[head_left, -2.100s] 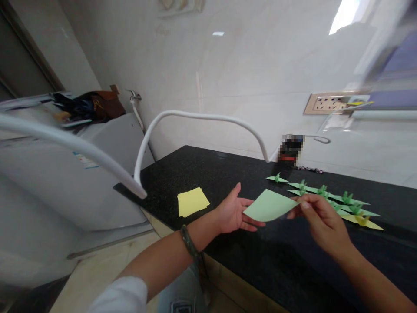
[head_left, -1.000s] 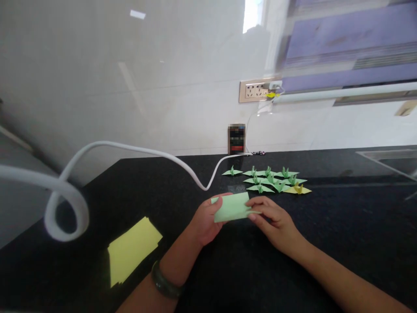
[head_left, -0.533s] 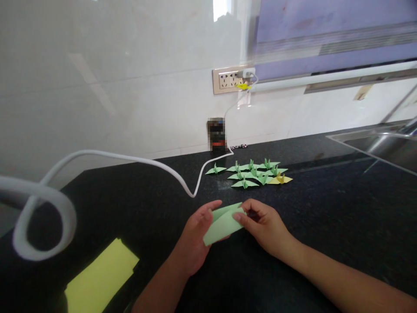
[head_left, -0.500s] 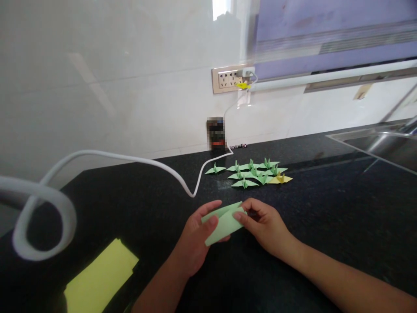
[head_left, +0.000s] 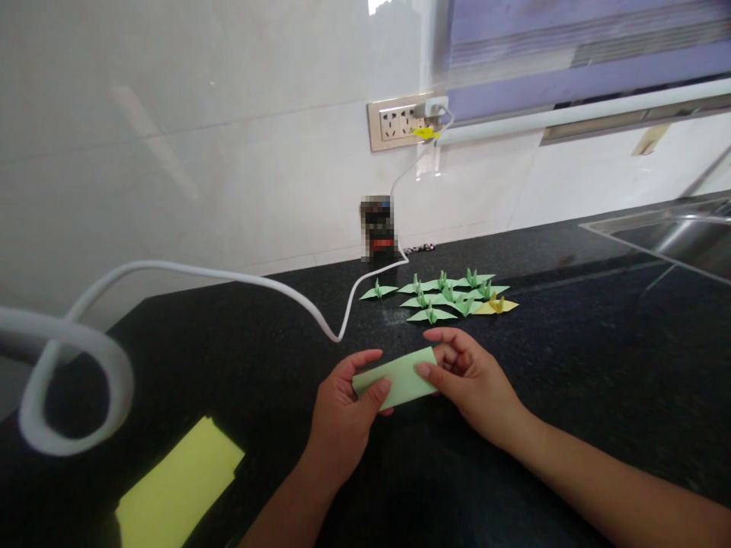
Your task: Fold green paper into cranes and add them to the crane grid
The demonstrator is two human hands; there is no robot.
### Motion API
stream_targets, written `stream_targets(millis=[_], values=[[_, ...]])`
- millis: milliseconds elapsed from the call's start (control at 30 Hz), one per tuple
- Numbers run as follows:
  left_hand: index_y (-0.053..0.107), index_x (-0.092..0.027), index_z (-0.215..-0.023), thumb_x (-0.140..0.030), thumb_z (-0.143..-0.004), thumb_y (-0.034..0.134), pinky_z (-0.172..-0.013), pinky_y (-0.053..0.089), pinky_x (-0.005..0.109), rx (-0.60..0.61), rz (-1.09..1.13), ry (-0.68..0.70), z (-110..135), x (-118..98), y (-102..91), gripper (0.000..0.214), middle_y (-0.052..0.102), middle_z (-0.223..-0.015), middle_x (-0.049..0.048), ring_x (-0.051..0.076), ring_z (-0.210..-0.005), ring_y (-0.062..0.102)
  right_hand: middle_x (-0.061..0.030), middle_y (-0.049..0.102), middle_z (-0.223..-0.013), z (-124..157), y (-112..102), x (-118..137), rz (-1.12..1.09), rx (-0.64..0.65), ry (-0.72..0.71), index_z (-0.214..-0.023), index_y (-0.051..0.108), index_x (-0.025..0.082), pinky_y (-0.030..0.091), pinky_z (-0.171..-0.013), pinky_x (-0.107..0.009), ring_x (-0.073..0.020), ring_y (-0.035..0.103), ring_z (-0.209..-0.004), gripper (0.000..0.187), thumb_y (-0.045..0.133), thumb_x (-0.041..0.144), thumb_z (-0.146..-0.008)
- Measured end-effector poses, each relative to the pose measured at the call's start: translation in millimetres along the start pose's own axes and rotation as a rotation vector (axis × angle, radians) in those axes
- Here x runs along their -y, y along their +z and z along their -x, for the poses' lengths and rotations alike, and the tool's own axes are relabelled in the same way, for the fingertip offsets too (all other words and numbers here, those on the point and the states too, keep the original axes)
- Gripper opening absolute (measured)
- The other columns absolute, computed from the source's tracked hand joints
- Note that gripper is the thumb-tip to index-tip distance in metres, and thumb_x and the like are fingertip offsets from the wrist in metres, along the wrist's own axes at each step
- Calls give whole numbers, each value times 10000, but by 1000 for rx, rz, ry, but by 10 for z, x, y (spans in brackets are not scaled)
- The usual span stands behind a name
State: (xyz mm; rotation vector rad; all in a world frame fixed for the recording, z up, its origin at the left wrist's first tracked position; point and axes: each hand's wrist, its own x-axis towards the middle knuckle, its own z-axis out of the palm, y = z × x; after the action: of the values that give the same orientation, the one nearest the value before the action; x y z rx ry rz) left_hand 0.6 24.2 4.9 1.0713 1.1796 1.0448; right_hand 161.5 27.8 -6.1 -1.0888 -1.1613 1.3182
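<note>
A light green sheet of paper [head_left: 398,378], folded over into a narrow strip, is held just above the black countertop [head_left: 599,350]. My left hand [head_left: 343,415] pinches its left end between thumb and fingers. My right hand [head_left: 471,380] pinches its right end, fingers curled over the top edge. Beyond my hands lies a cluster of several small green paper cranes [head_left: 442,293] with one yellow crane [head_left: 496,305] at its right.
A stack of yellow paper [head_left: 177,483] lies at the lower left. A white cable [head_left: 188,272] loops across the counter from the left to a small dark device [head_left: 377,232] against the tiled wall. A wall socket [head_left: 394,124] sits above. A metal sink edge [head_left: 674,232] shows far right.
The view swung right from a washing machine to the counter. The flat green sheet was brought between both hands and folded over into a narrow strip, now pressed flatter.
</note>
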Motion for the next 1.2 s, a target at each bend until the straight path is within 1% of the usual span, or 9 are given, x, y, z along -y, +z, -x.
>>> stream_targets(millis=[33, 100, 167, 233, 333, 533, 700, 933, 1200], values=[[521, -147, -999, -276, -611, 635, -514, 489, 264, -16, -9, -1, 1, -11, 4, 425, 594, -746, 34, 152, -624, 565, 19, 529, -644, -9, -1, 7, -13, 20, 44, -949, 458, 185, 399, -486, -205, -100, 495, -564, 347, 605, 308, -660], [527, -140, -991, -277, -611, 632, -503, 488, 261, -55, -29, 6, 3, -30, 17, 417, 594, -739, 35, 149, -609, 564, -2, 545, -659, -22, -7, 17, 1, 51, 107, -831, 521, 158, 399, -475, -206, -102, 499, -565, 263, 590, 351, -666], [525, -133, -987, -272, -615, 626, -494, 488, 261, -89, -42, 9, 3, -40, 33, 410, 590, -740, 37, 146, -601, 560, -3, 543, -649, -26, -16, 21, 31, 54, 122, -725, 546, 151, 398, -476, -203, -100, 491, -565, 229, 566, 376, -685], [518, -128, -989, -264, -617, 623, -483, 489, 261, -111, -40, -1, 1, -42, 49, 409, 585, -749, 39, 146, -601, 559, 5, 532, -630, -23, -23, 18, 51, 44, 122, -689, 552, 156, 393, -475, -200, -96, 480, -558, 231, 553, 387, -695], [504, -130, -1002, -256, -624, 618, -473, 488, 258, -121, -24, -13, -6, -31, 53, 415, 579, -751, 37, 143, -596, 558, 12, 522, -615, -17, -29, 6, 54, 47, 124, -676, 544, 164, 388, -475, -201, -96, 468, -552, 239, 553, 403, -691], [495, -143, -1011, -287, -641, 612, -484, 499, 264, -69, -21, 7, -23, 27, 3, 414, 578, -740, 34, 147, -614, 562, 13, 496, -596, -15, -22, -2, 69, 47, 128, -650, 514, 165, 380, -469, -200, -96, 452, -540, 266, 544, 426, -693], [518, -141, -983, -304, -633, 618, -472, 502, 266, -81, -26, 15, -25, 31, -5, 399, 583, -731, 34, 145, -602, 562, 15, 468, -576, -11, -20, 5, 88, 56, 124, -628, 497, 159, 372, -474, -201, -89, 426, -528, 278, 523, 422, -716], [555, -130, -906, -305, -613, 634, -460, 488, 257, -115, -27, -9, -30, 25, -8, 351, 599, -700, 41, 150, -575, 565, 16, 469, -551, -10, -17, -10, 126, 69, 101, -604, 502, 159, 360, -469, -201, -89, 416, -509, 299, 491, 428, -735], [569, -133, -762, -343, -634, 607, -464, 456, 241, -86, -59, 10, -43, 73, -28, 249, 580, -604, 18, 133, -525, 537, 16, 459, -555, -7, -10, 4, 140, 61, 113, -608, 491, 164, 365, -464, -195, -88, 413, -513, 291, 490, 424, -738]])
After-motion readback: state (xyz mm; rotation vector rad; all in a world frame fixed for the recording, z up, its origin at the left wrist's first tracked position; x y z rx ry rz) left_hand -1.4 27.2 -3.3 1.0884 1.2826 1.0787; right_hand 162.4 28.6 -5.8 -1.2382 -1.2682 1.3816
